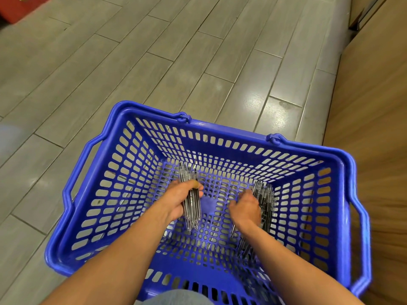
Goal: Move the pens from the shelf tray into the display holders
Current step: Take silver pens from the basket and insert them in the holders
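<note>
A blue slotted plastic basket (220, 130) stands on the floor below me. Both my arms reach down into it. My left hand (180, 200) grips a bundle of clear-barrelled pens (189, 179) that point away from me, just above the basket's bottom. My right hand (246, 209) rests with curled fingers on a second bunch of clear pens (265, 199) lying along the right side of the bottom; whether it grips them is hidden by the hand. No shelf tray or display holder is in view.
Grey plank-style tiles (154, 62) cover the floor ahead. A wood-grain panel (374, 106) rises along the right side, close to the basket. A red object (24, 7) sits at the far top left. The basket's handles (74, 172) hang folded down at both sides.
</note>
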